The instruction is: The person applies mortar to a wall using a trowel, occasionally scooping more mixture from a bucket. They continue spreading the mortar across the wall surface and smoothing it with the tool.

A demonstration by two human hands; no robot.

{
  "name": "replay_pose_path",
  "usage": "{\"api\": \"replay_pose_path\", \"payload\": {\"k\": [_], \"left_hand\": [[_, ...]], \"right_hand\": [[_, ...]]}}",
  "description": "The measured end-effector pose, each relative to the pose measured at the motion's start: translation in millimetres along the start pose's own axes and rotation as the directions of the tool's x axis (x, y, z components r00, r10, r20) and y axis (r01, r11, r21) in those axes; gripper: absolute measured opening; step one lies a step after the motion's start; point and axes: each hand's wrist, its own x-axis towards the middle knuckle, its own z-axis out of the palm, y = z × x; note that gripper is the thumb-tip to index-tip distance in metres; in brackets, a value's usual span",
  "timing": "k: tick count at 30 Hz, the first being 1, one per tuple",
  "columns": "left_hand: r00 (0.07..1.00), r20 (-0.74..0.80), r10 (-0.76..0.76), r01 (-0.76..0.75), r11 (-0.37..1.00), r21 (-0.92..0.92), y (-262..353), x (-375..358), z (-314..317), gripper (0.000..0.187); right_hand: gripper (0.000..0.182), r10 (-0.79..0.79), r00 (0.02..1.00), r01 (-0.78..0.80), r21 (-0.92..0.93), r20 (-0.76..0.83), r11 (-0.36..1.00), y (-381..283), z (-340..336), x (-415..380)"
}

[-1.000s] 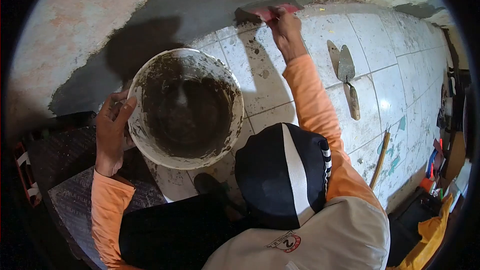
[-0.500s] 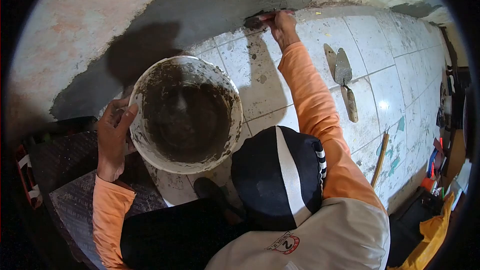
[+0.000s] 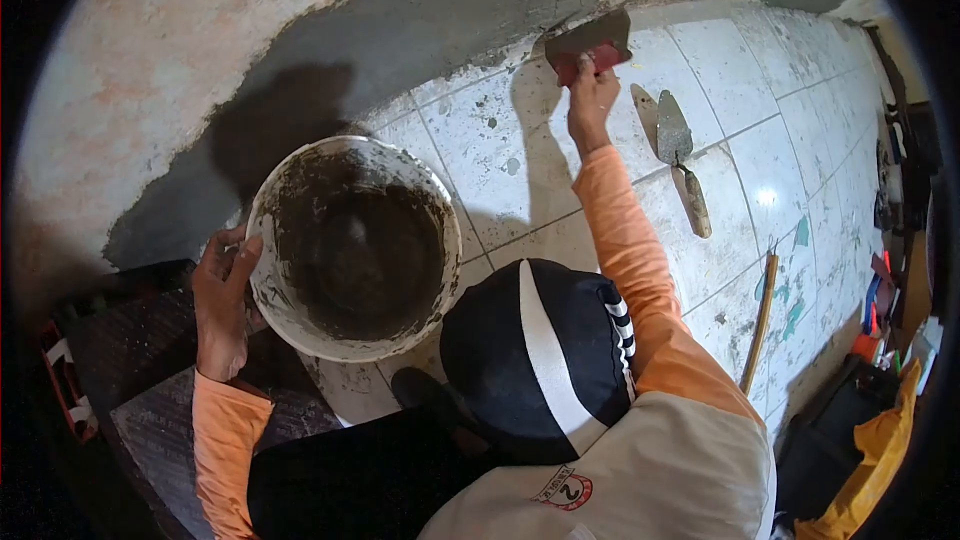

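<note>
My left hand (image 3: 225,305) grips the rim of a white bucket (image 3: 258,285), thumb at the edge and fingers partly hidden at its side. Grey-brown wet mix (image 3: 370,260) coats the inside of the bucket. Near the foot of the wall, my right hand (image 3: 592,100) is closed on the red handle of a flat float (image 3: 590,43), whose dark blade faces the wall. To the right of that hand a pointed trowel (image 3: 673,132) with a worn handle lies on the tiles. Fresh grey plaster (image 3: 430,20) covers the lower wall.
White tiled floor (image 3: 560,235) bears splatters. A wooden stick (image 3: 762,325) lies at the right. Beyond it are a black case (image 3: 825,420), a yellow cloth (image 3: 880,450) and assorted items. A dark board (image 3: 165,425) stands at the lower left. A capped head (image 3: 540,360) fills the lower middle.
My right hand has moved right and down from the wall's foot with the float, whose blade now shows broadly. My left hand keeps its hold on the bucket. The view has shifted slightly.
</note>
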Motion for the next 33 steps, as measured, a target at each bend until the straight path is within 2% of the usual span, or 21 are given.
{"api": "replay_pose_path", "payload": {"k": [2, 3, 5, 6, 8, 9, 10, 12, 14, 16, 17, 18, 19, 20, 21, 24, 26, 28, 30, 31, 33], "left_hand": [[0.998, -0.054, 0.014, -0.015, 0.999, -0.032, -5, -1, 0, 0.034], [0.998, -0.054, 0.022, -0.023, 0.999, -0.025, -2, -4, -2, 0.034], [0.999, 0.043, -0.012, 0.014, 0.999, -0.045, 3, -12, -7, 0.031], [0.999, 0.041, -0.010, 0.012, 0.999, -0.042, 1, -11, -9, 0.031], [1.000, 0.019, -0.021, 0.022, 0.999, -0.049, -7, -9, -11, 0.028], [0.999, 0.025, -0.022, 0.023, 0.998, -0.051, -7, -11, -9, 0.028], [0.999, 0.019, -0.031, 0.033, 0.997, -0.076, -5, -11, -8, 0.026], [0.999, 0.015, -0.030, 0.032, 0.995, -0.097, -4, -9, -8, 0.025], [0.999, -0.015, -0.036, 0.034, 0.995, -0.088, -12, -8, -12, 0.021], [0.999, -0.012, -0.029, 0.028, 0.997, -0.075, -19, -7, -20, 0.019], [1.000, -0.006, -0.029, 0.029, 0.998, -0.061, -22, -8, -22, 0.018], [1.000, -0.010, -0.030, 0.029, 0.998, -0.064, -23, -9, -22, 0.018], [0.999, -0.013, -0.037, 0.036, 0.996, -0.081, -22, -11, -20, 0.017], [0.999, -0.014, -0.044, 0.043, 0.995, -0.096, -21, -12, -19, 0.016], [0.999, -0.016, -0.042, 0.040, 0.995, -0.095, -19, -12, -18, 0.016], [0.997, -0.037, -0.068, 0.064, 0.992, -0.109, -18, -10, -16, 0.016], [0.998, -0.033, -0.051, 0.046, 0.989, -0.139, -20, -8, -15, 0.016], [0.999, -0.024, -0.047, 0.044, 0.990, -0.132, -24, -7, -19, 0.015], [0.999, -0.008, -0.045, 0.044, 0.992, -0.117, -27, -7, -22, 0.015], [0.999, -0.020, -0.043, 0.040, 0.989, -0.144, -29, -8, -22, 0.015], [0.999, -0.028, -0.034, 0.029, 0.985, -0.169, -32, -9, -23, 0.015]], "right_hand": [[0.020, -0.167, 0.986, 0.164, -0.166, -0.004, 0.973, 41, 9, 19], [0.023, -0.181, 0.983, 0.171, -0.243, -0.018, 0.955, 37, 23, 20], [0.028, -0.254, 0.967, 0.218, -0.440, -0.022, 0.871, 41, 52, 28], [0.030, -0.258, 0.966, 0.216, -0.537, -0.003, 0.816, 34, 69, 27], [0.035, -0.038, 0.995, 0.074, -0.445, 0.088, 0.892, 16, 106, 5], [0.025, -0.232, 0.971, 0.234, -0.409, 0.054, 0.882, 11, 129, -21], [0.019, -0.421, 0.907, 0.394, -0.377, 0.011, 0.838, 4, 147, -48], [0.022, -0.150, 0.967, 0.222, -0.400, 0.204, 0.889, -14, 141, -104], [0.026, -0.036, 0.949, 0.122, -0.261, 0.314, 0.958, -38, 121, -133], [0.029, 0.004, 0.936, 0.107, -0.295, 0.352, 0.949, -17, 88, -130], [0.028, -0.107, 0.955, 0.175, -0.234, 0.276, 0.956, -9, 76, -116], [0.028, 0.037, 0.974, 0.014, -0.227, 0.222, 0.974, -2, 64, -95], [0.027, -0.066, 0.977, 0.136, -0.360, 0.202, 0.923, -12, 52, -70], [0.022, -0.111, 0.986, 0.143, -0.297, 0.123, 0.944, -6, 47, -47], [0.020, -0.194, 0.976, 0.212, -0.244, 0.099, 0.946, 5, 43, -23], [0.023, -0.113, 0.993, 0.121, -0.265, 0.044, 0.957, 32, 67, 7], [0.020, -0.301, 0.948, 0.314, -0.434, 0.100, 0.844, 33, 107, -19], [0.021, -0.280, 0.960, 0.270, -0.324, 0.016, 0.907, 13, 151, -71], [0.022, -0.070, 0.981, 0.134, -0.379, 0.179, 0.916, -9, 161, -119], [0.022, -0.063, 0.983, 0.126, -0.386, 0.171, 0.914, -19, 150, -133], [0.023, 0.025, 0.905, 0.177, -0.430, 0.425, 0.885, -37, 129, -146]]}}
